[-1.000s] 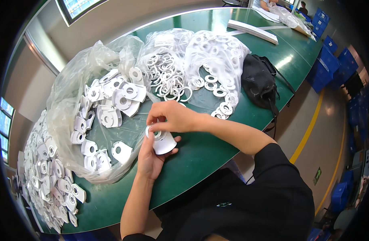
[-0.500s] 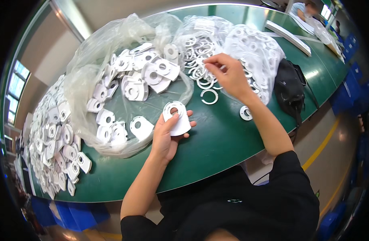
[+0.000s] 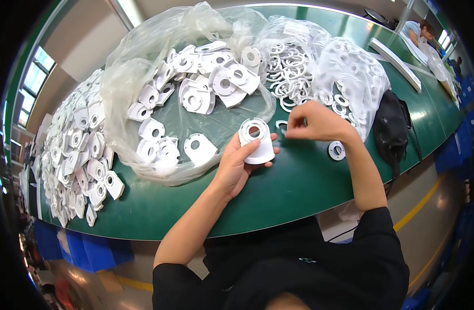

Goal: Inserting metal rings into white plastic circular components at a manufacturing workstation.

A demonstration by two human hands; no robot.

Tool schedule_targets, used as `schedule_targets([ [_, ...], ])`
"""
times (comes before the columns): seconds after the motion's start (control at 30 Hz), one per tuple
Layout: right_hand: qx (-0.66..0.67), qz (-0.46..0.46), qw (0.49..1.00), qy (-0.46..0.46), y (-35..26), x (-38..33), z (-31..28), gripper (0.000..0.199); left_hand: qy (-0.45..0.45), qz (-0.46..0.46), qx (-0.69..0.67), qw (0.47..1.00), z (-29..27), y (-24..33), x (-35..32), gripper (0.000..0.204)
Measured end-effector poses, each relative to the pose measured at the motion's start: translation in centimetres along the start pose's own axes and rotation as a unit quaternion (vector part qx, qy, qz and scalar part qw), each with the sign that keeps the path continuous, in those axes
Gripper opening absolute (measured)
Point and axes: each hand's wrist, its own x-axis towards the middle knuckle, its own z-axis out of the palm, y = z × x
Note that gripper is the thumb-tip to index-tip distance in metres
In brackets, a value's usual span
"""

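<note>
Looks down at a glossy green tabletop [image 3: 278, 201], with two bare hands at work above the near side. In the left hand [image 3: 235, 165], near the middle: a white plastic plate with a round hole and raised circular collar [image 3: 263, 151], collar facing up, gripped with the thumb on top and fingers behind. Just to the right, the right hand [image 3: 322, 121]: fingers curled in, thumb and fingertips narrow and close together at a thin white plastic ring [image 3: 279, 124], partly hidden behind them. Cannot tell whether pinched or only touched.

To the left, a large clear plastic bag [image 3: 128, 57] spread open around similar white plates [image 3: 237, 82]; farther left, a broad heap of white plastic plates [image 3: 74, 139]. On the far side, beyond the right hand, a pile of thin white rings [image 3: 293, 85] in clear plastic, then a bag of flat white washers [image 3: 353, 59]. Nearer, to the right, a single flat white washer [image 3: 331, 152] lying loose. Farther right, a black fabric bag [image 3: 391, 124].

Step in hand, by judgement: taking up the ring beside the steadied plate. Next, seems to call for a secure fingertip pinch, then careful squaring of ring to collar.
</note>
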Motion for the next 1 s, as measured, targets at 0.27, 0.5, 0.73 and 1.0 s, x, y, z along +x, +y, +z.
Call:
schedule_targets([
  [0.27,0.363,0.013,0.928,0.083,-1.3,0.8,1.5,0.02,-0.009,-0.006,0.042,0.999,0.0,-0.2,0.0,0.053],
  [0.5,0.292,0.013,0.952,0.091,-0.9,1.5,3.1,0.022,-0.03,-0.003,0.046,0.998,0.2,-0.1,0.0,0.058],
  [0.73,0.276,0.026,0.955,0.106,-1.8,1.2,3.4,0.021,-0.021,-0.01,0.03,0.999,0.3,0.0,-0.1,0.047],
  [1.0,0.238,-0.053,0.956,0.165,-2.4,1.5,3.9,0.017,-0.038,0.037,0.177,0.983,-0.2,-0.8,-0.2,0.045],
])
